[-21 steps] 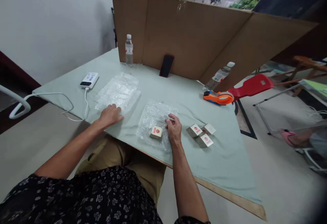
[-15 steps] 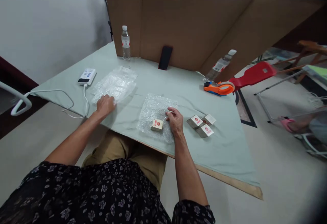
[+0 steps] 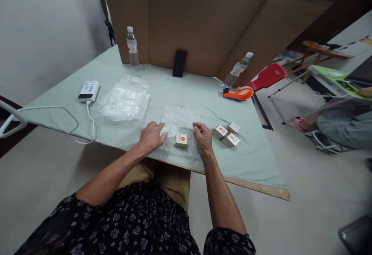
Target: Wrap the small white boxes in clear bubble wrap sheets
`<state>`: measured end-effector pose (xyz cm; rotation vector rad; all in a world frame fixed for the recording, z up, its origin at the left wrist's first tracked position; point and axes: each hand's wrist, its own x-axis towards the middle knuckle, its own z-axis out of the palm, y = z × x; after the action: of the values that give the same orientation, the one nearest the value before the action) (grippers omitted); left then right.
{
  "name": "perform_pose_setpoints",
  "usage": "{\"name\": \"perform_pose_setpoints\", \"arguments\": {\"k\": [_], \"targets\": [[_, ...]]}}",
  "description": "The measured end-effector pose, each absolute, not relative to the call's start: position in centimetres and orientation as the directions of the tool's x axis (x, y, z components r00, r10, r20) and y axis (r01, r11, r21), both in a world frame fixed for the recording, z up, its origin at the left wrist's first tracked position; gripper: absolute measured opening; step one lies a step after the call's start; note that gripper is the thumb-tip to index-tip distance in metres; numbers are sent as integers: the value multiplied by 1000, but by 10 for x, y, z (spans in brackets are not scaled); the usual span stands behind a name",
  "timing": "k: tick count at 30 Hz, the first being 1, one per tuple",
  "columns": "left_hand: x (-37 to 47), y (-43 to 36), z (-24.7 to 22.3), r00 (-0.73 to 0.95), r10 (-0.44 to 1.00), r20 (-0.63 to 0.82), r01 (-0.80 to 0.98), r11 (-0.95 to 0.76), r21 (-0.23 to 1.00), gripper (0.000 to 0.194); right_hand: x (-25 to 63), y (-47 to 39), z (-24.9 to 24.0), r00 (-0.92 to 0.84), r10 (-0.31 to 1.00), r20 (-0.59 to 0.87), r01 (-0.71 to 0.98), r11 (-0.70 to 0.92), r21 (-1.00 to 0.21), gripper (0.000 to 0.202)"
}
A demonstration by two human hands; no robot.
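Left hand: the left hand lies palm down at the near edge of the table, fingers spread loosely, its fingertips on the left edge of the bubble wrap sheet; it clasps nothing.
Right hand: the right hand rests on the right side of the same sheet, fingers curled with thumb and forefinger close together at the sheet's edge; whether they pinch the wrap I cannot tell.
Small box: a small box with a red mark stands on the near part of the bubble wrap sheet, between the two hands, just beside the right one and touching neither.
More boxes: three small boxes of the same kind lie clustered on the cloth just right of the right hand.
Spare wrap: a pile of bubble wrap lies farther off to the left.
Power bank: a white power bank with a cable sits left of that pile.
Tape dispenser: an orange tape dispenser lies far right, near the table's edge.
Far end: a phone leans on a cardboard screen, a water bottle stands to its left and a second bottle tilts at the right.
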<state>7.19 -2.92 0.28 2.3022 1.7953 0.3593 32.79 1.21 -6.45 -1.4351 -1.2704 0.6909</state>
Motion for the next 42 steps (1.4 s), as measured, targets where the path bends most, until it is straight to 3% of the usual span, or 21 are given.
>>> {"name": "perform_pose_setpoints", "arguments": {"k": [4, 7, 15, 18, 20, 24, 29, 33, 39, 42], "targets": [[92, -6, -10, 214, 966, -145, 940, -164, 298, 40, 320, 0, -62, 223, 941, 254, 453, 130, -882, 31], [88, 6, -21, 247, 949, -193, 926, -173, 335, 36, 315, -10, -60, 208, 951, 227, 465, 107, -879, 30], [65, 8, -24, 202, 976, -83, 924, -162, 345, 34, 308, -40, -28, -56, 985, 162, 457, 169, -873, 42], [71, -7, -24, 302, 946, 118, 879, -324, 349, 31, 299, -44, -30, -144, 977, 155, 553, 210, -806, 60], [77, -18, -27, 422, 888, 180, 808, -459, 369, 31, 294, -42, -38, -159, 973, 165, 609, 229, -759, 60], [83, -28, -38, 497, 860, 114, 773, -499, 393, 28, 297, -35, -43, -91, 973, 214, 638, 222, -738, 42], [78, -29, -47, 508, 849, 147, 749, -519, 411, 20, 308, -22, -29, 83, 948, 309, 610, 197, -767, 44], [75, -28, -52, 515, 836, 191, 724, -543, 425, 20, 297, -12, -34, -11, 964, 266, 639, 211, -740, 42], [73, -26, -56, 520, 824, 226, 692, -561, 454, 21, 288, -2, -40, -134, 975, 177, 820, 209, -533, 39], [72, -25, -55, 525, 823, 218, 682, -560, 471, 21, 292, 4, -33, -171, 973, 153, 838, 225, -498, 40]]}}
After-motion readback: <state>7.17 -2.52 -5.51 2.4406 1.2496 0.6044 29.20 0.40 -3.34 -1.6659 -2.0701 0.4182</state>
